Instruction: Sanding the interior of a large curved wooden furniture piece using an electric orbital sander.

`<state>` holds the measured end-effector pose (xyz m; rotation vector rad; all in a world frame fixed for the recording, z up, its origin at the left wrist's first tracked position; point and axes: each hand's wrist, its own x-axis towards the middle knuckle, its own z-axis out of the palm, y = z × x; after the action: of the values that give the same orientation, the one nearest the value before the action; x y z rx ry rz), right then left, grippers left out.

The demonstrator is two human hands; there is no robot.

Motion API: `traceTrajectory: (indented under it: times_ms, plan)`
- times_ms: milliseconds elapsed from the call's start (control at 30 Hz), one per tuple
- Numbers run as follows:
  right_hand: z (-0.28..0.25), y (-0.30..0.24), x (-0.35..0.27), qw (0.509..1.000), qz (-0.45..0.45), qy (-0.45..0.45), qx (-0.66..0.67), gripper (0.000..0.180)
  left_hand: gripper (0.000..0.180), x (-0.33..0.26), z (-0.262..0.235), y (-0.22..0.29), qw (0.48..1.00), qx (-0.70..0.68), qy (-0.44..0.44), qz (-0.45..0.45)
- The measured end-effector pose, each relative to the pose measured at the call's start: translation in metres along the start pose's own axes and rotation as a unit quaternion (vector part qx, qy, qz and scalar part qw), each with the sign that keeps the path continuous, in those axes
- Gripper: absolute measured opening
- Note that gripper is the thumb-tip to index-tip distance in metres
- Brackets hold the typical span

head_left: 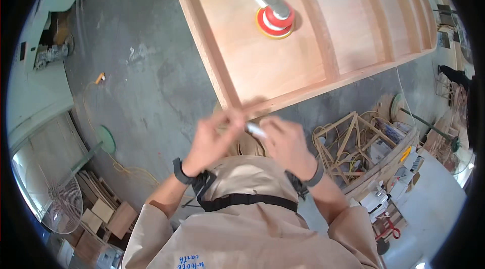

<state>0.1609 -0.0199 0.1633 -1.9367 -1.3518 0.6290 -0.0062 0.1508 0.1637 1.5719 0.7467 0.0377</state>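
My left hand and my right hand meet in front of my chest, just below the near corner of a large wooden panel. Between the fingers of both hands is a small pale stick-like thing, blurred by motion, so what it is I cannot tell. A dark band sits on each wrist. A red and white round sander with a metal body rests on the panel, far from both hands.
The panel has raised wooden ribs and a rim. Grey concrete floor lies to the left. A standing fan and wood offcuts are at lower left. A cluttered wooden frame with cables stands at right.
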Motion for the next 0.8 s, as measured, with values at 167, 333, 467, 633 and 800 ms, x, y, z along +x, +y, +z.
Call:
traceTrajectory:
  times_ms: [167, 333, 467, 633, 800]
  plan:
    - [0.01, 0.067, 0.073, 0.979, -0.033, -0.141, -0.142, 0.011, 0.053, 0.112, -0.041, -0.048, 0.932, 0.17, 0.292, 0.134]
    - [0.046, 0.083, 0.112, 0.93, -0.154, -0.314, -0.117, 0.009, 0.047, 0.22, -0.07, -0.075, 0.934, 0.133, 0.322, 0.081]
    - [0.064, 0.084, 0.134, 0.887, -0.158, -0.428, -0.077, 0.01, 0.028, 0.237, -0.068, -0.071, 0.917, 0.136, 0.368, 0.076]
    - [0.075, 0.088, 0.14, 0.876, -0.146, -0.458, -0.04, 0.016, 0.02, 0.241, -0.071, -0.079, 0.889, 0.208, 0.391, 0.114]
    - [0.004, 0.019, 0.143, 0.734, -0.012, -0.6, 0.318, 0.016, 0.045, 0.237, -0.074, -0.073, 0.928, 0.15, 0.339, 0.046]
